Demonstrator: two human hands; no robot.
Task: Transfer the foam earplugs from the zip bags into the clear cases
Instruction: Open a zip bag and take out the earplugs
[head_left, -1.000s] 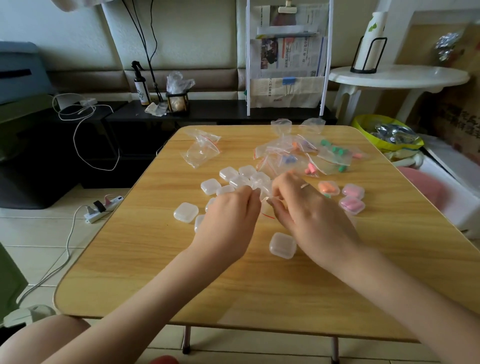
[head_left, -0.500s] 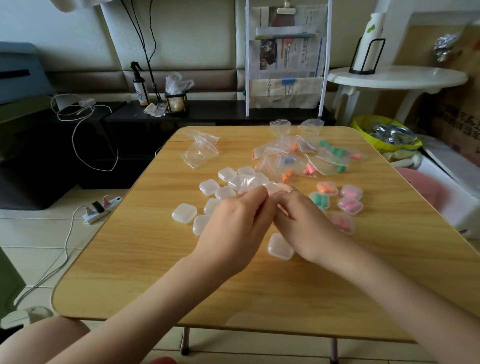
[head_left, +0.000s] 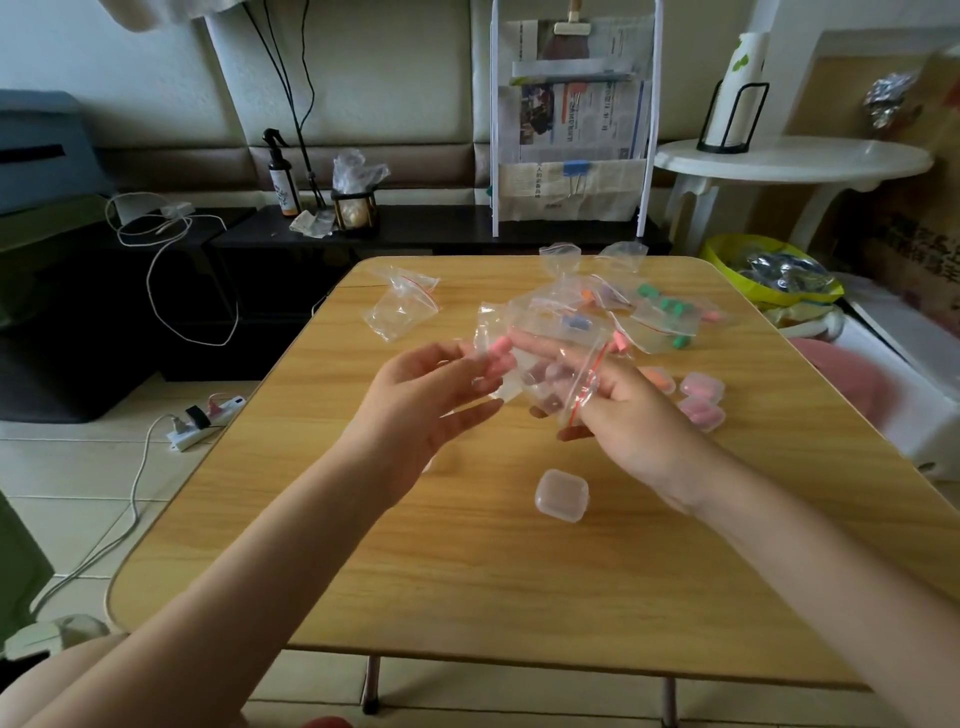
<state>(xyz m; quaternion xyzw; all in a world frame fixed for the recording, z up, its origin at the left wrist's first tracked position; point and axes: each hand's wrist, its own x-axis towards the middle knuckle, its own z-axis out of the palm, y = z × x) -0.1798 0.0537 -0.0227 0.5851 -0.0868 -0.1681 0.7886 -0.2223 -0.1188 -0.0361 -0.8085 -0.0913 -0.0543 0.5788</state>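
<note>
Pink earplug (head_left: 500, 352) pinched by left hand (head_left: 421, 400); right hand (head_left: 631, 415) grips zip bag (head_left: 561, 364).

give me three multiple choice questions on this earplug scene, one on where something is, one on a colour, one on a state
1. Where is the lone clear case?
A. on the table near the right forearm
B. on the floor
C. inside a bag

2. What colour is the earplug at the left hand's fingertips?
A. green
B. pink
C. blue

3. How is the zip bag held?
A. flat on the table
B. raised between both hands
C. hanging from the rack

Answers: 1 A, it sits on the wood below the right hand. 2 B, it shows pink through the plastic. 3 B, both hands grip it above the table.
</note>
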